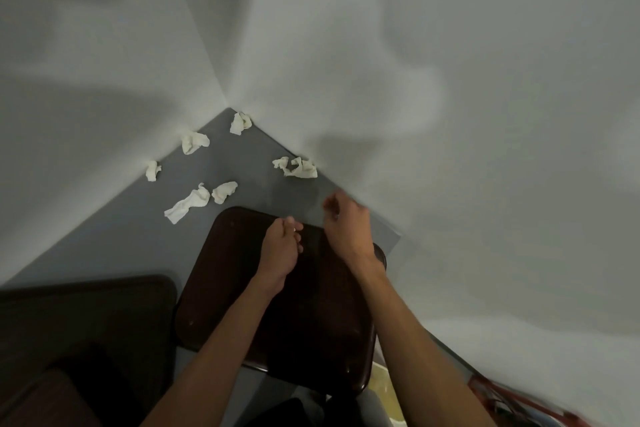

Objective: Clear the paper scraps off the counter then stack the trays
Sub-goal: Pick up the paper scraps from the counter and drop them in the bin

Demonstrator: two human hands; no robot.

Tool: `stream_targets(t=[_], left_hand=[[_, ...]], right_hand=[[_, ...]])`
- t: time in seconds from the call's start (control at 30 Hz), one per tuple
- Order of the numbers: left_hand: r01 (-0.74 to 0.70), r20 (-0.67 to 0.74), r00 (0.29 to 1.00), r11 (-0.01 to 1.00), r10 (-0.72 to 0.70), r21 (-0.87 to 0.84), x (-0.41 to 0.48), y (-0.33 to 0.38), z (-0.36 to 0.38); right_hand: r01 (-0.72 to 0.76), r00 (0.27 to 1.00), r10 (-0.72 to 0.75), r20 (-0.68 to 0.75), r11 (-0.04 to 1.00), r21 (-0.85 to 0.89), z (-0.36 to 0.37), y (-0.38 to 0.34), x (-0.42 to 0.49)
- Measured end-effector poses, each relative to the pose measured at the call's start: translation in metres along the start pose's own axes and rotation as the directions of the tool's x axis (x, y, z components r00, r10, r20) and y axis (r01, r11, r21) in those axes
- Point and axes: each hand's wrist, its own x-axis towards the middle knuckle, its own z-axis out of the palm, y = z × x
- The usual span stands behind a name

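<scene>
Several crumpled white paper scraps lie on the grey counter (114, 239) in the wall corner: one at the far corner (240, 123), one by the left wall (194, 142), a small one (152, 170), a long one (188, 204), one beside it (224, 191) and a cluster by the right wall (297, 167). A dark brown tray (214, 288) sits in front of them. My left hand (280, 250) hovers over the tray's far edge with fingers loosely curled, holding nothing that I can see. My right hand (346, 222) is above the tray's far right corner, fingers loosely curled, below the cluster.
A second dark tray (86, 315) lies at the lower left, partly out of view. White walls close the counter on the left and right. A yellowish container (381, 388) shows below the counter's front edge at the lower right.
</scene>
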Motion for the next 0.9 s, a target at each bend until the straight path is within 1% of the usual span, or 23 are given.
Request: stream_targets(t=[0.03, 0.1, 0.17, 0.2, 0.27, 0.4, 0.5, 0.57, 0.67, 0.8, 0.9], left_hand=[[-0.002, -0.001, 1.000, 1.000, 0.002, 0.010, 0.001, -0.001, -0.001], [-0.011, 0.005, 1.000, 0.999, 0.011, 0.040, 0.001, -0.004, -0.002], [-0.011, 0.018, 1.000, 0.999, 0.010, 0.052, -0.001, -0.005, -0.002], [-0.013, 0.031, 0.999, 0.999, 0.011, 0.048, -0.004, -0.004, -0.002], [-0.016, 0.065, 0.998, 1.000, 0.015, 0.021, -0.009, -0.002, 0.001], [0.008, 0.150, 0.989, 1.000, -0.004, -0.026, -0.026, 0.002, 0.011], [-0.028, 0.176, 0.984, 0.999, 0.033, -0.032, -0.049, -0.004, 0.028], [-0.066, 0.189, 0.979, 0.997, 0.070, -0.026, -0.068, -0.009, 0.041], [-0.135, 0.240, 0.963, 0.990, 0.122, 0.040, -0.098, -0.020, 0.061], [-0.261, 0.314, 0.928, 0.952, 0.202, 0.158, -0.145, -0.045, 0.091], [-0.376, 0.322, 0.894, 0.913, 0.312, 0.158, -0.190, -0.070, 0.116]], right_hand=[[0.029, 0.999, -0.028, 0.016, 0.992, -0.126, 0.000, 0.008, 0.007], [0.098, 0.990, -0.055, 0.133, 0.937, -0.336, 0.002, 0.025, 0.017], [0.177, 0.969, -0.080, 0.235, 0.886, -0.429, 0.002, 0.045, 0.023], [0.200, 0.964, -0.097, 0.247, 0.875, -0.440, 0.002, 0.054, 0.027], [0.186, 0.971, -0.101, 0.216, 0.888, -0.421, -0.002, 0.068, 0.033], [0.119, 0.982, -0.055, 0.182, 0.925, -0.360, -0.014, 0.081, 0.031], [0.077, 0.997, -0.068, 0.044, 0.964, -0.256, -0.032, 0.083, 0.004], [0.054, 0.997, -0.063, -0.052, 0.985, -0.164, -0.050, 0.084, -0.022], [0.057, 0.990, -0.068, -0.124, 0.994, -0.093, -0.078, 0.096, -0.070], [0.040, 0.988, -0.039, -0.149, 0.999, 0.007, -0.112, 0.124, -0.148], [0.015, 0.991, -0.012, -0.134, 1.000, 0.022, -0.129, 0.154, -0.208]])
